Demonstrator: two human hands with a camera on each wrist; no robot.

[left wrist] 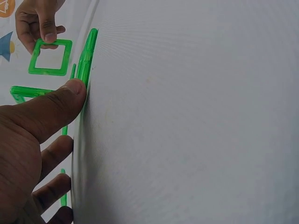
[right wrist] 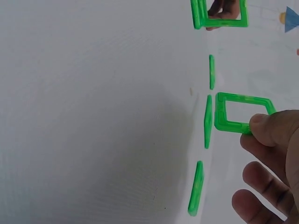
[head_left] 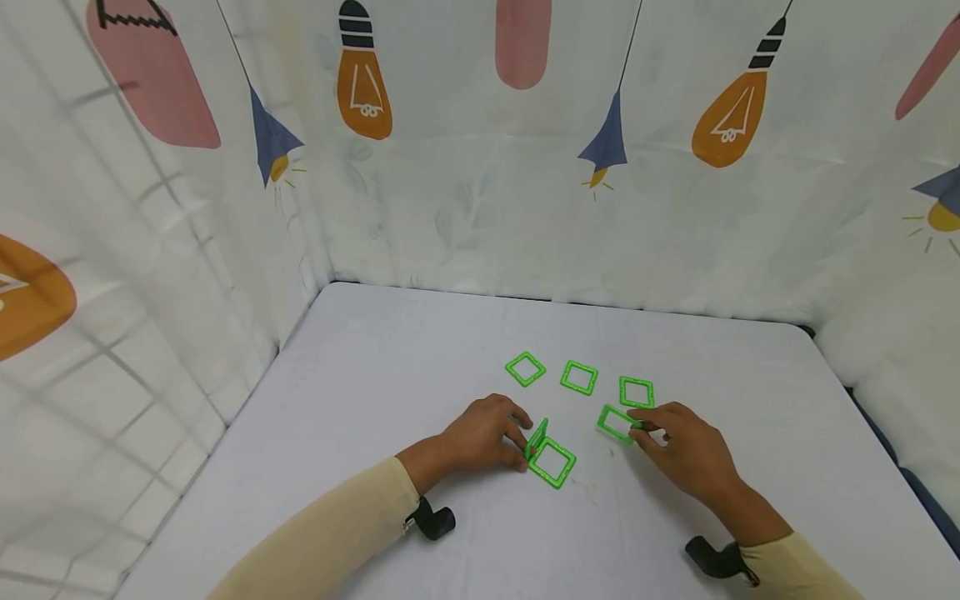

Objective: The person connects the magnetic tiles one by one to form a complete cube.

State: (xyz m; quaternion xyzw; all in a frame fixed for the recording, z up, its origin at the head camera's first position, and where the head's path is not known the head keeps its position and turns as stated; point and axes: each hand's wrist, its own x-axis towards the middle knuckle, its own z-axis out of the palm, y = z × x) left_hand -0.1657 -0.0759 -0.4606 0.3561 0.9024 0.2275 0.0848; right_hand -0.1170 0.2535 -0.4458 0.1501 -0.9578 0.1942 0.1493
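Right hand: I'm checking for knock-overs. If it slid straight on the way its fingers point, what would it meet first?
The right hand already pinches a green square frame. Continuing up-left, it would likely meet the flat middle square of the back row first, though depth is uncertain.

The square frames are seen as bright green plastic, slightly translucent, smooth and faintly glossy along the edges. The bench under them is covered by a pale matt surface with a fine woven grain, possibly cloth, though the wrist views are too close to be sure. Behind the bench, a printed curtain is shown as thin, creased fabric. The sleeves nearest the bench's front edge appear as soft, matt knit.
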